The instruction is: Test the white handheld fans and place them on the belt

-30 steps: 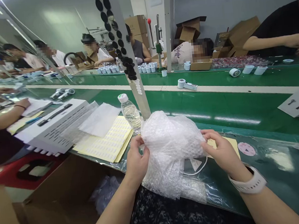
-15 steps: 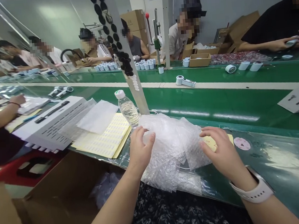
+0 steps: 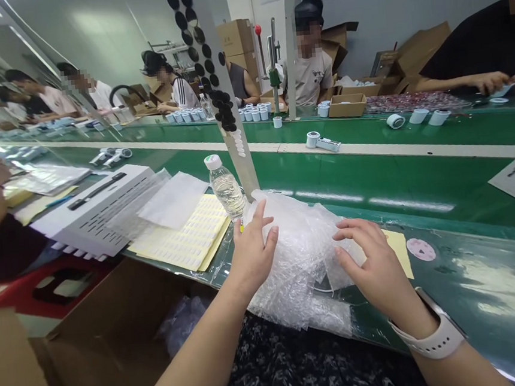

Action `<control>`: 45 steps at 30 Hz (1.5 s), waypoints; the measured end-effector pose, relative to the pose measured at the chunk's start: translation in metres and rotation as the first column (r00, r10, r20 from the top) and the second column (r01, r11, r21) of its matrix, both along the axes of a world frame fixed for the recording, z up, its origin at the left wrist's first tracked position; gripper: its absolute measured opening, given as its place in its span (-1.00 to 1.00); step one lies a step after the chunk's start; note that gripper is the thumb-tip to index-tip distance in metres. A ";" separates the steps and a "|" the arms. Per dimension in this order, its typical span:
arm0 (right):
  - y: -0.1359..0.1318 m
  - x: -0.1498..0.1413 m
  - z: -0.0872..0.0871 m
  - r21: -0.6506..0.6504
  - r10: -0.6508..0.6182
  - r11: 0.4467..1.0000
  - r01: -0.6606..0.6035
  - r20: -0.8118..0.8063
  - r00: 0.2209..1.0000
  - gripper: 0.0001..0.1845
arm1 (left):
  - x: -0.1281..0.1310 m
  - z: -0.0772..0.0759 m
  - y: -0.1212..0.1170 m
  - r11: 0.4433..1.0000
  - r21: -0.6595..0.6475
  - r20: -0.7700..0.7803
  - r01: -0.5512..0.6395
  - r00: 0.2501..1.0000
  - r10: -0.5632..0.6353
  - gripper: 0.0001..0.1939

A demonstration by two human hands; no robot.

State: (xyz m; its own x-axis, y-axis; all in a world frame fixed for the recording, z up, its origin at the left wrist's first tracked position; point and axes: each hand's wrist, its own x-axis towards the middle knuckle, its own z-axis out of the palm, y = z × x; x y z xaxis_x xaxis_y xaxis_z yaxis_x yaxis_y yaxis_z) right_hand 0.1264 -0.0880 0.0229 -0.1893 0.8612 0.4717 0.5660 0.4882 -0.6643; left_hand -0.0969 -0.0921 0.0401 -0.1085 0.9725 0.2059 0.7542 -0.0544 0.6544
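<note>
Both hands at the bubble wrap (image 3: 296, 249), no grip.
Left hand (image 3: 253, 250) and right hand (image 3: 374, 261): fingers spread; contact unclear. Water bottle (image 3: 227, 189) beside wrap.

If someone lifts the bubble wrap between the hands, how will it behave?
The bubble wrap looks floppy, as it lies crumpled in loose folds. It is probably light, being thin, see-through film. Its shiny plastic may slip somewhat.
</note>
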 end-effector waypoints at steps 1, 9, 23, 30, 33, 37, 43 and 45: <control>-0.002 0.002 0.001 -0.006 -0.010 1.000 0.010 0.003 1.000 -0.84 | 0.000 0.001 0.001 1.000 0.021 -0.003 -0.020 1.000 0.020 -0.42; -0.015 0.019 0.003 -0.041 -0.063 0.997 0.062 -0.045 0.997 -0.84 | -0.007 0.010 0.016 0.996 0.091 -0.060 -0.012 0.998 0.018 -0.60; -0.044 0.005 0.003 -0.198 0.193 0.788 -0.583 -0.820 0.539 -0.40 | 0.033 0.037 -0.073 0.619 0.488 -0.260 0.616 0.779 -0.570 -0.72; -0.058 0.014 0.007 -0.306 0.064 0.782 -0.542 -0.827 0.559 -0.30 | 0.024 0.020 -0.098 0.588 0.261 -0.273 0.765 0.643 -0.716 -0.39; -0.065 0.020 0.008 -0.314 0.097 0.766 -0.562 -0.807 0.582 -0.22 | 0.021 0.005 -0.103 0.623 0.198 -0.329 0.757 0.650 -0.685 -0.22; -0.074 0.033 0.006 -0.328 0.054 0.823 -0.463 -0.767 0.639 -0.30 | 0.009 0.002 -0.102 0.594 0.105 -0.346 0.797 0.589 -0.730 -0.07; -0.090 0.058 0.009 -0.390 0.023 0.840 -0.379 -0.670 0.742 -0.25 | -0.035 0.009 -0.099 0.758 -0.054 -0.219 0.650 0.733 -0.645 -0.43; -0.097 0.064 0.012 -0.414 0.027 0.846 -0.336 -0.595 0.803 -0.25 | -0.041 0.011 -0.095 0.842 -0.114 -0.095 0.527 0.838 -0.538 -0.65</control>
